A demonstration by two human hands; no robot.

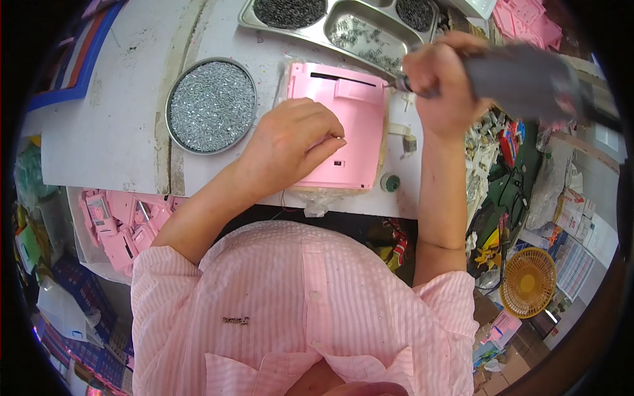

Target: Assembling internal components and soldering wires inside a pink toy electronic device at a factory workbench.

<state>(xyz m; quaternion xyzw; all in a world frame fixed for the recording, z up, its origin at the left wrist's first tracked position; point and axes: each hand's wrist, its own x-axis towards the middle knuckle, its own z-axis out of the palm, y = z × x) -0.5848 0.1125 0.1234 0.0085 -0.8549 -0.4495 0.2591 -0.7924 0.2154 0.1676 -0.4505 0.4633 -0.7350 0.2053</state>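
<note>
A pink plastic panel (360,132) with a slot along its far edge lies in front of me on a clear-wrapped pad. My right hand (446,86) is wrapped round a dark grey electric screwdriver (522,79), blurred by motion. The driver is held sideways, its tip close to the panel's far right corner; whether it touches there I cannot tell. Over the panel's left half rests my left hand (290,142), thumb and forefinger pinched together. Anything between those fingertips is too small to make out. To the left stands a round metal dish (254,119) full of small silvery screws.
A steel compartment tray (247,16) with dark and silvery screws stands at the far side. Next to the panel sits a small green-capped item (390,183). Pink parts fill a bin (125,228) at the lower left. A yellow round basket (528,282) is at the right.
</note>
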